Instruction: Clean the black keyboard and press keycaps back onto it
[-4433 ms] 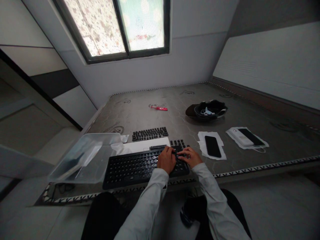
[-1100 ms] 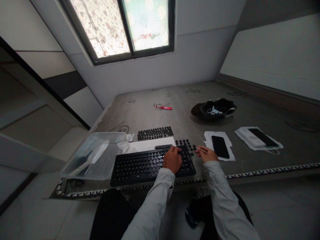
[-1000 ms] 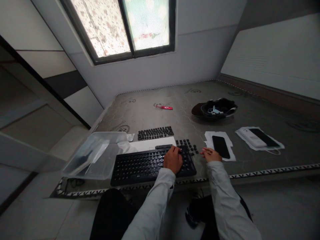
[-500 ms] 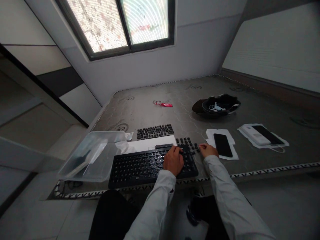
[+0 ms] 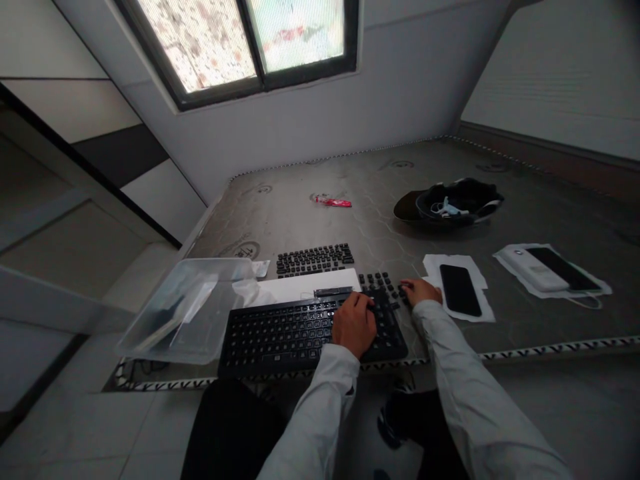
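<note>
A black keyboard, its key caps off over much of its face, lies along the near edge of the mattress. My left hand rests over its right part with curled fingers; whatever they hold, if anything, is hidden. Just off the keyboard's right end, my right hand has its fingertips drawn together beside loose black key caps. I cannot make out what is between them. More key caps lie in rows behind the keyboard. A white sheet with a dark narrow strip sits between.
At the left stands a clear plastic bin with papers inside. To the right are a dark phone on white wrapping and a white device beside another phone. A cap and a red packet lie farther back.
The view has shifted slightly. My right hand's fingertips now sit lower, close against the loose key caps. My left hand stays over the keyboard's right part.
</note>
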The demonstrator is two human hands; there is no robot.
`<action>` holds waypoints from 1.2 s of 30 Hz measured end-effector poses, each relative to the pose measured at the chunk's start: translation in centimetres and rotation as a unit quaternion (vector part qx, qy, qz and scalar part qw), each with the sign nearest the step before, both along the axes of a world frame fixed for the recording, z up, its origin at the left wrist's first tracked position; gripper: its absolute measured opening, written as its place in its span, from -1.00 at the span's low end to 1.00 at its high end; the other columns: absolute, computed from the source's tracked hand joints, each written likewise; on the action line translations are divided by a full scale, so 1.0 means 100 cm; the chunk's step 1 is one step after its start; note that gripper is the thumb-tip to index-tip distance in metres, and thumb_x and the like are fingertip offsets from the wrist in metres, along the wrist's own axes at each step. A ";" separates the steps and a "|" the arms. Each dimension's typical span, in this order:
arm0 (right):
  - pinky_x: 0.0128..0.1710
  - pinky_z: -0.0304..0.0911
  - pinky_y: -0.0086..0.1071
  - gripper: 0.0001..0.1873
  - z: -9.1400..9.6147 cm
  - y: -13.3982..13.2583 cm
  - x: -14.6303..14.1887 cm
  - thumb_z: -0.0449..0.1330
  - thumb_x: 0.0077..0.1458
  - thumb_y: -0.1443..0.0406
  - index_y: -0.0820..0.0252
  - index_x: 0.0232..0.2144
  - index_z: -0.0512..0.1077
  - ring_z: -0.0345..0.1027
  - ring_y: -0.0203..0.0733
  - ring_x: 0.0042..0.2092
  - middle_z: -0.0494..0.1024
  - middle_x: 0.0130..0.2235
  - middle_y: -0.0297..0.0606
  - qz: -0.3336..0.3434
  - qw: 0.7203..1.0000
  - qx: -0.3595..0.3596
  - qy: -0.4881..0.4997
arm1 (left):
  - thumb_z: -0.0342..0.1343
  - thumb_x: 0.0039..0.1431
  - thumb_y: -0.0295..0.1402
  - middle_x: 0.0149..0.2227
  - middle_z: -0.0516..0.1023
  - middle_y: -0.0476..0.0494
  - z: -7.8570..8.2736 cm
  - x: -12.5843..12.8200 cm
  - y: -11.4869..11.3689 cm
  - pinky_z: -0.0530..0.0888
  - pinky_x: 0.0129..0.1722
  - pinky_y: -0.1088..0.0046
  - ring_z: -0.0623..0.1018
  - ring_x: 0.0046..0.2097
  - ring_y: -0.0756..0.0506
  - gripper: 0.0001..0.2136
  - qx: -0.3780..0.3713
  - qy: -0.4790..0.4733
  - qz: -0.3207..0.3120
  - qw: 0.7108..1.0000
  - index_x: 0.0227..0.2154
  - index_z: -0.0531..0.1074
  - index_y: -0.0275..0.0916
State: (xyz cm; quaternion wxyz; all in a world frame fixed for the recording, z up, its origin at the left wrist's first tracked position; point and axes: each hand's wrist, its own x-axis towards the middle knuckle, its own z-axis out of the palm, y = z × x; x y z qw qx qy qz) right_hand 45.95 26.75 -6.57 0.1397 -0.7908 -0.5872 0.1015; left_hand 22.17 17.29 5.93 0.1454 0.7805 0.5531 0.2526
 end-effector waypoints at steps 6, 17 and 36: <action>-0.16 0.09 -0.23 -0.81 0.002 0.006 -0.003 0.14 0.02 0.22 -0.01 -0.33 0.54 0.37 -0.09 -0.15 0.57 -0.24 -0.26 -0.004 1.000 -0.014 -0.008 | -0.05 0.10 -0.50 -0.18 0.42 -0.05 -0.001 -0.001 0.001 0.40 -0.17 0.46 0.45 -0.18 -0.04 -0.80 -0.002 -0.001 -0.005 1.000 -0.24 0.36 -0.14; -0.24 0.14 -0.28 -0.78 0.028 -0.004 0.002 0.10 0.02 0.21 0.13 -0.31 0.46 0.39 -0.13 -0.30 0.57 -0.32 -0.21 -0.066 0.989 0.117 0.065 | -0.05 0.11 -0.49 -0.18 0.42 -0.04 -0.003 0.000 0.000 0.40 -0.17 0.46 0.45 -0.18 -0.04 -0.81 0.012 -0.004 0.001 1.000 -0.25 0.35 -0.13; -0.19 0.32 -0.29 -0.66 0.059 -0.087 -0.045 0.06 -0.05 0.12 0.16 -0.27 0.43 0.44 -0.14 -0.24 0.55 -0.31 -0.21 -0.017 0.925 0.141 0.353 | -0.06 0.13 -0.46 -0.22 0.40 -0.05 -0.005 -0.003 -0.004 0.38 -0.22 0.47 0.44 -0.24 -0.02 -0.87 0.048 0.008 0.000 0.999 -0.29 0.34 -0.16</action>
